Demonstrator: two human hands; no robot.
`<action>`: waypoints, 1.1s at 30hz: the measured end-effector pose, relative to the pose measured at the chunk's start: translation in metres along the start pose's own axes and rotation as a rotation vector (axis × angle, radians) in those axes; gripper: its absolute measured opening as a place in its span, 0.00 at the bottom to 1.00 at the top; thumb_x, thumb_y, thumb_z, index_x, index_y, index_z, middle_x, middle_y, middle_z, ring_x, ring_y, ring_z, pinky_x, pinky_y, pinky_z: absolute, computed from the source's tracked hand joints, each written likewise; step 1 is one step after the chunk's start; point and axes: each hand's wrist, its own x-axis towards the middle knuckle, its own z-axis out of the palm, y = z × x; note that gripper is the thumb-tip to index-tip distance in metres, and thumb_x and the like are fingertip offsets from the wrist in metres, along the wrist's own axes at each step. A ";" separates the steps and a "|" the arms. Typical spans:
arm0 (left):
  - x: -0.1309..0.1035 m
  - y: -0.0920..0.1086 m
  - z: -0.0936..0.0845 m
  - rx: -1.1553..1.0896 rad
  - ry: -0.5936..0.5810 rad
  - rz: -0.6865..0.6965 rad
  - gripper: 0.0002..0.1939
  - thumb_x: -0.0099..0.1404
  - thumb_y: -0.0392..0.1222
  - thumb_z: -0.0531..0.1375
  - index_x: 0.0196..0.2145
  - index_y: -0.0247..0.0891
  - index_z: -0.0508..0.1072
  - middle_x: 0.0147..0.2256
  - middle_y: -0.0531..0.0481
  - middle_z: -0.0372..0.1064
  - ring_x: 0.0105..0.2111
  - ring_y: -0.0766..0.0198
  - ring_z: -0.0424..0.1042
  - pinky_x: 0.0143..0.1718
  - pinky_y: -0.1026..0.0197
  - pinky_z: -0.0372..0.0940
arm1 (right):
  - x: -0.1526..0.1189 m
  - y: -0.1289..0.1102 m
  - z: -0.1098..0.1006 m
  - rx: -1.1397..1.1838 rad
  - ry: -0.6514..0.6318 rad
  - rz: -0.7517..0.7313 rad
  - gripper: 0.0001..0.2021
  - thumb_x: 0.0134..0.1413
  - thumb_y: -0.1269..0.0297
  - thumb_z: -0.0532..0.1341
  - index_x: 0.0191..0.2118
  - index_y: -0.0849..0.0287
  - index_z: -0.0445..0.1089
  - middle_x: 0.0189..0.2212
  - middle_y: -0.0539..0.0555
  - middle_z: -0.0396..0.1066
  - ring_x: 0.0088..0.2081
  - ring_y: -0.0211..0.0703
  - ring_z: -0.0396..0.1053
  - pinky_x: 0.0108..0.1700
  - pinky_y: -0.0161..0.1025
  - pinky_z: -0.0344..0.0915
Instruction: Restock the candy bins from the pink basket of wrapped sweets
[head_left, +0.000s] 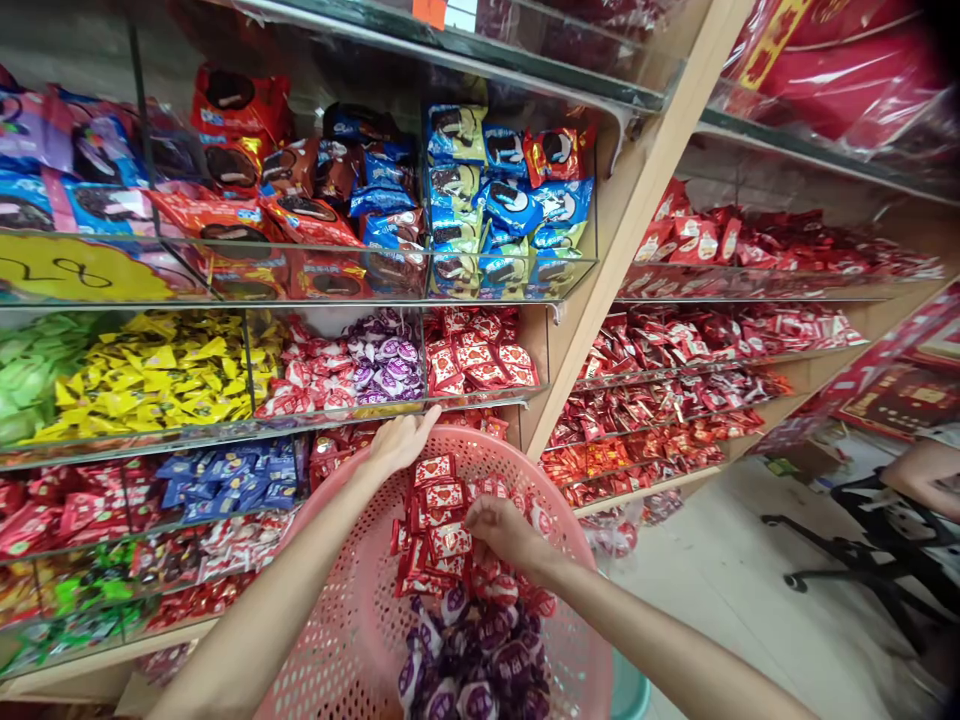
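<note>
A pink perforated plastic basket (330, 600) fills the lower middle of the view. My left hand (397, 442) is closed over its far rim, thumb stretched along the edge and the other fingers mostly hidden. Inside the basket my right hand (504, 532) has its fingers curled against small red-and-white wrapped candies (450, 542); whether something is pinched in them cannot be made out. Those red packets are lined up in overlapping rows. Nearer to me in the basket lies a heap of purple twist-wrapped candies (480, 660).
Glass-fronted shelves (360, 405) with sorted sweets rise just beyond the basket. A wooden upright (592, 330) divides them from more shelves of red candies (675, 400). At right are a black chair base (847, 545) and another person's arm (926, 475). Part of a teal tub (630, 690) shows below.
</note>
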 end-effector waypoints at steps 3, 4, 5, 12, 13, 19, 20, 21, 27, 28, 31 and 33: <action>0.000 0.000 0.000 0.003 -0.002 -0.024 0.41 0.58 0.65 0.29 0.25 0.35 0.73 0.33 0.39 0.72 0.37 0.52 0.70 0.36 0.59 0.59 | -0.001 0.008 0.006 -0.078 -0.025 0.060 0.03 0.46 0.70 0.50 0.28 0.57 0.60 0.10 0.42 0.61 0.12 0.33 0.60 0.15 0.28 0.55; 0.000 0.000 0.000 0.003 -0.004 -0.025 0.41 0.58 0.65 0.29 0.26 0.35 0.73 0.33 0.39 0.72 0.37 0.52 0.70 0.36 0.59 0.59 | -0.001 0.011 0.009 -0.096 -0.031 0.075 0.04 0.46 0.70 0.50 0.28 0.57 0.60 0.10 0.43 0.61 0.12 0.34 0.60 0.15 0.28 0.55; 0.001 0.000 0.000 0.005 -0.007 -0.024 0.42 0.58 0.65 0.29 0.26 0.35 0.73 0.34 0.39 0.72 0.37 0.52 0.70 0.36 0.59 0.59 | -0.001 0.014 0.011 -0.115 -0.033 0.083 0.05 0.47 0.70 0.49 0.29 0.57 0.61 0.10 0.43 0.61 0.12 0.35 0.61 0.15 0.29 0.56; 0.002 -0.002 0.002 0.011 -0.002 -0.009 0.42 0.57 0.65 0.28 0.25 0.35 0.73 0.33 0.39 0.72 0.37 0.52 0.70 0.36 0.59 0.59 | -0.012 0.021 0.016 -0.538 0.062 -0.129 0.12 0.44 0.73 0.51 0.37 0.58 0.62 0.22 0.49 0.69 0.27 0.41 0.69 0.27 0.33 0.63; 0.002 -0.001 0.002 0.011 -0.005 -0.010 0.42 0.57 0.65 0.28 0.25 0.35 0.73 0.33 0.39 0.72 0.37 0.52 0.70 0.36 0.59 0.59 | -0.014 0.020 0.015 -0.643 0.102 -0.202 0.13 0.43 0.74 0.52 0.37 0.58 0.63 0.28 0.51 0.70 0.32 0.42 0.69 0.31 0.34 0.63; 0.001 0.000 0.000 0.006 -0.001 -0.006 0.43 0.57 0.66 0.27 0.27 0.36 0.73 0.33 0.38 0.72 0.37 0.51 0.70 0.35 0.58 0.59 | -0.022 0.010 0.022 -1.060 0.103 -0.255 0.18 0.41 0.78 0.53 0.43 0.61 0.60 0.40 0.57 0.66 0.41 0.43 0.67 0.38 0.34 0.62; 0.001 0.000 0.000 0.002 -0.002 -0.004 0.43 0.57 0.66 0.28 0.28 0.36 0.73 0.33 0.39 0.72 0.37 0.51 0.70 0.36 0.57 0.59 | -0.023 0.008 0.024 -1.111 0.099 -0.237 0.18 0.42 0.78 0.53 0.43 0.61 0.60 0.41 0.58 0.65 0.40 0.44 0.67 0.37 0.35 0.62; 0.001 0.000 0.000 -0.001 -0.005 0.001 0.43 0.57 0.66 0.28 0.29 0.36 0.73 0.34 0.39 0.72 0.37 0.51 0.70 0.36 0.57 0.59 | -0.023 0.007 0.025 -1.155 0.099 -0.223 0.18 0.43 0.78 0.53 0.44 0.61 0.59 0.41 0.58 0.65 0.39 0.44 0.68 0.36 0.35 0.62; 0.002 -0.003 0.001 -0.007 -0.005 0.044 0.42 0.58 0.65 0.28 0.28 0.35 0.73 0.33 0.40 0.72 0.37 0.53 0.70 0.35 0.60 0.58 | -0.023 0.005 0.028 -1.300 0.122 -0.214 0.13 0.48 0.70 0.55 0.42 0.60 0.60 0.37 0.57 0.68 0.36 0.46 0.70 0.32 0.36 0.63; 0.003 -0.003 0.001 -0.007 -0.002 0.049 0.41 0.58 0.64 0.29 0.28 0.35 0.73 0.33 0.40 0.72 0.37 0.53 0.70 0.35 0.60 0.59 | -0.023 0.005 0.028 -1.323 0.122 -0.213 0.13 0.48 0.69 0.56 0.42 0.59 0.60 0.36 0.57 0.69 0.36 0.47 0.70 0.32 0.36 0.63; 0.003 -0.003 0.001 0.003 -0.010 0.044 0.41 0.59 0.64 0.29 0.28 0.35 0.73 0.33 0.40 0.72 0.36 0.53 0.70 0.34 0.60 0.59 | -0.022 0.005 0.028 -1.393 0.113 -0.189 0.14 0.49 0.65 0.57 0.44 0.59 0.60 0.33 0.57 0.71 0.34 0.48 0.71 0.30 0.36 0.64; 0.003 -0.003 0.001 0.008 -0.013 0.030 0.41 0.59 0.64 0.29 0.28 0.35 0.73 0.32 0.40 0.72 0.36 0.53 0.70 0.34 0.60 0.59 | -0.023 0.003 0.029 -1.421 0.111 -0.174 0.14 0.50 0.64 0.57 0.44 0.58 0.60 0.31 0.56 0.72 0.33 0.48 0.71 0.29 0.35 0.63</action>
